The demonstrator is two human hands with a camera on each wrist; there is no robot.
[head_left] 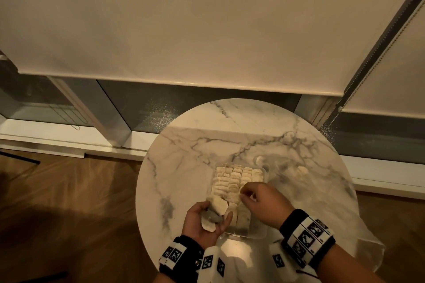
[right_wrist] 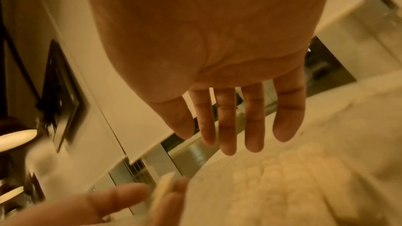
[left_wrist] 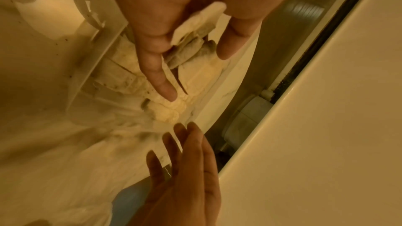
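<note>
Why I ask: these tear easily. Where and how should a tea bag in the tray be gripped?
Likely best: pinch the tea bag by its top edge, coming straight down from above. The bags stand on edge in tight rows in the clear tray, so only tops show and neighbours block the sides. The open right hand is above them.

The head camera looks steeply down at the table (head_left: 184,156). Wrist cameras sit close behind the left hand (left_wrist: 165,23) and right hand (right_wrist: 217,49), facing forward; all share the tray (head_left: 258,231).
</note>
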